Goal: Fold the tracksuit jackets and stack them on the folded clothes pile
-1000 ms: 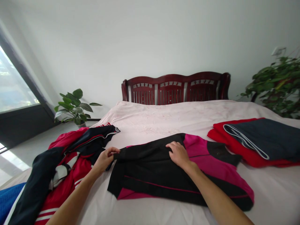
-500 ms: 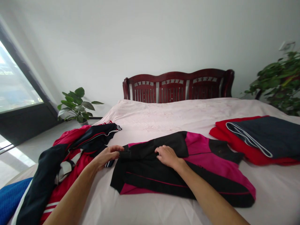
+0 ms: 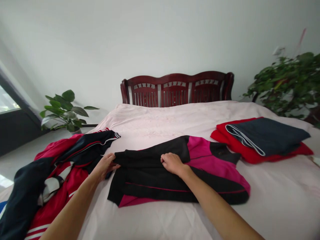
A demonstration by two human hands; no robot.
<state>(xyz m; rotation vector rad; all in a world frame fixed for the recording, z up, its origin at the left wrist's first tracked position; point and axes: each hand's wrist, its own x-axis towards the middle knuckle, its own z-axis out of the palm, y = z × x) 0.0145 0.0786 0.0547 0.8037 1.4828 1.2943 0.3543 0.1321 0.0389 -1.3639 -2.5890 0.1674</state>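
Observation:
A black and magenta long-sleeved jacket (image 3: 160, 184) lies folded lengthwise on the bed, its dark collar pointing right. My left hand (image 3: 105, 166) pinches the cuff end of the upper black sleeve between thumb and fingers. Closer to the shoulder, my right hand (image 3: 173, 163) rests on that same sleeve, its fingers curled in on the cloth. The lower sleeve with a thin magenta line runs along the near side. Part of the magenta body shows below the sleeves' left end.
Left of the jacket lies a loose heap of navy and red sportswear (image 3: 82, 146). On the right sits a folded stack, a dark navy garment (image 3: 272, 135) on red cloth (image 3: 220, 135). Beyond the pink bedsheet (image 3: 155, 121) stands a dark wooden headboard (image 3: 175, 88), with leafy plants (image 3: 66, 108) on both sides.
The view has turned right, so everything appears farther left. The upper sleeve now lies straighter toward my left hand and covers the magenta strip beside its cuff. Both hands stay on the sleeve.

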